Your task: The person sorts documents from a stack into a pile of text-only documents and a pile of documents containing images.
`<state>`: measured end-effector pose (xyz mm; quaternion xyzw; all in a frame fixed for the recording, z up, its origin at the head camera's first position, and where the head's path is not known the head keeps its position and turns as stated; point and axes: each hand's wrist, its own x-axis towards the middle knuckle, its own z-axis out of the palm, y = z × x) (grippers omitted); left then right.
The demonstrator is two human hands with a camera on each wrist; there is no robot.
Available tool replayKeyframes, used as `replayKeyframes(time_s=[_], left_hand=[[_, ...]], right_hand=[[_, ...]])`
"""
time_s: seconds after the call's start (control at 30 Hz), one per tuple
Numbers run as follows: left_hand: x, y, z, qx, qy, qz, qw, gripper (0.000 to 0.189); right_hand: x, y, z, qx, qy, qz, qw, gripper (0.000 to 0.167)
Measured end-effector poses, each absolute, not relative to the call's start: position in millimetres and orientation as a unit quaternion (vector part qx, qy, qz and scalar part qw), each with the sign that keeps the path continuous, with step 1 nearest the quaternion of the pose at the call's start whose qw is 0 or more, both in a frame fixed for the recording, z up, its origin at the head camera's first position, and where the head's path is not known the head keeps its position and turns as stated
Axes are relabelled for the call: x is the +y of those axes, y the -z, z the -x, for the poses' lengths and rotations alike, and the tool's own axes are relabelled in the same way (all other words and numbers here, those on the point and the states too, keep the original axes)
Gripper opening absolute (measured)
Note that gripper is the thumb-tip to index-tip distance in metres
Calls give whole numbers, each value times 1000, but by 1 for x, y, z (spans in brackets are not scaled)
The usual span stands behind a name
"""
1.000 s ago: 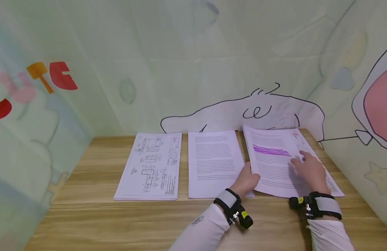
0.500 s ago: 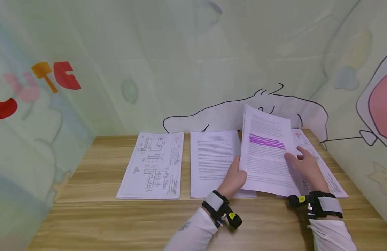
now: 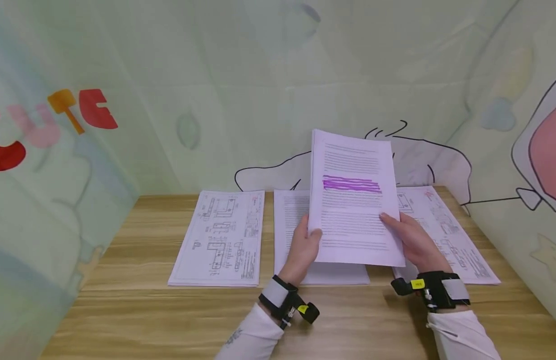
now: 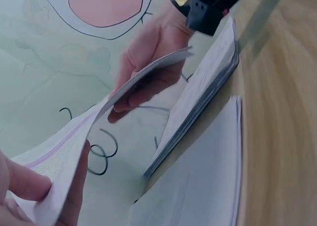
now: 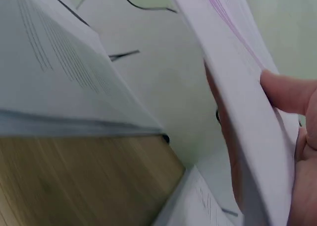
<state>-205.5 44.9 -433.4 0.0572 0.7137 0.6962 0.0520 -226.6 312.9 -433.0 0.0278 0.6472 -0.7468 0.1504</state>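
Note:
A thin stack of printed paper (image 3: 354, 215), its top sheet marked with purple highlighter lines, is held up off the table by both hands. My left hand (image 3: 301, 252) grips its left edge, thumb on the front. The right hand (image 3: 419, 245) holds the right edge, thumb on top and fingers behind, as the right wrist view shows. In the left wrist view the held paper (image 4: 74, 132) bends between the two hands. Behind and below it lies a stack of text pages (image 3: 291, 205), partly hidden. A stack of technical drawings (image 3: 458, 235) lies to the right.
Another stack of technical drawings (image 3: 219, 240) lies on the left of the wooden table (image 3: 169, 320). A printed cloth backdrop (image 3: 241, 100) rises right behind the table's far edge.
The highlighted stack has been lifted and carried left and up, uncovering the drawings on the right. My right hand, earlier at its right side with fingers spread, now grips that edge.

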Motion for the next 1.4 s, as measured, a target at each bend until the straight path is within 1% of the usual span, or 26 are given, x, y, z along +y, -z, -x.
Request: replayKeyframes(time_s=[0.1, 0.23, 0.4, 0.6, 0.73, 0.83, 0.93, 1.2, 1.4], left_hand=[[28, 430, 210, 744, -664, -72, 14, 38], [4, 426, 214, 780, -618, -96, -11, 39], [-25, 419, 213, 813, -573, -99, 32, 46], [-48, 423, 212, 851, -508, -94, 94, 48], [-55, 428, 213, 861, -483, -94, 126, 46], [-58, 432, 214, 865, -472, -91, 147, 43], [-60, 434, 215, 869, -462, -82, 161, 39], [-62, 439, 215, 874, -449, -70, 174, 51], [-63, 443, 214, 877, -443, -61, 178, 57]], right_hand=[[297, 426, 225, 677, 724, -4, 132, 67], [278, 417, 221, 740, 663, 20, 109, 64], [257, 412, 216, 814, 574, 32, 81, 55], [240, 422, 215, 876, 481, 20, 44, 50], [236, 432, 218, 894, 444, 29, 47, 46], [236, 438, 219, 896, 437, 40, 66, 46], [235, 442, 221, 894, 439, 35, 85, 48], [234, 446, 226, 908, 408, -18, 91, 53], [234, 452, 228, 919, 381, -27, 93, 61]])
